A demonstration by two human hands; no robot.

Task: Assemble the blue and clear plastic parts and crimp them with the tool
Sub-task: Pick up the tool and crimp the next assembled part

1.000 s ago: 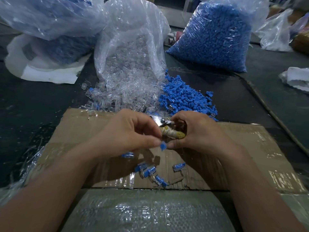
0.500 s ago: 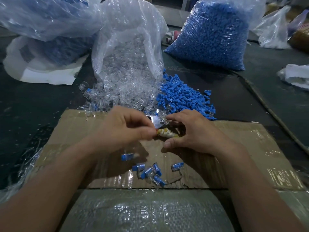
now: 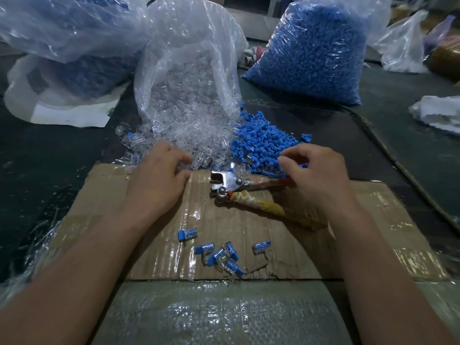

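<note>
My left hand [image 3: 159,180] rests at the edge of the pile of clear plastic parts [image 3: 189,135], fingertips touching the nearest ones; no part is plainly in its grip. My right hand [image 3: 318,175] hovers over the loose blue parts [image 3: 263,143], thumb and curled fingers apart above them. The metal crimp tool [image 3: 229,184] lies on the cardboard sheet [image 3: 373,220] between my hands, its taped handles running under my right palm. Several assembled blue-and-clear pieces [image 3: 220,255] lie on the cardboard nearer to me.
An open clear bag [image 3: 189,58] spills the clear parts. A full bag of blue parts [image 3: 313,53] stands behind on the right, and another bag [image 3: 62,33] at the back left. A dark mat [image 3: 49,158] surrounds the cardboard. A wrapped bundle [image 3: 224,314] lies at the near edge.
My hands were together, pinching a blue piece with the tool in my right hand. They have since parted: the tool lies on the cardboard, left hand at the clear pile, right at the blue pile.
</note>
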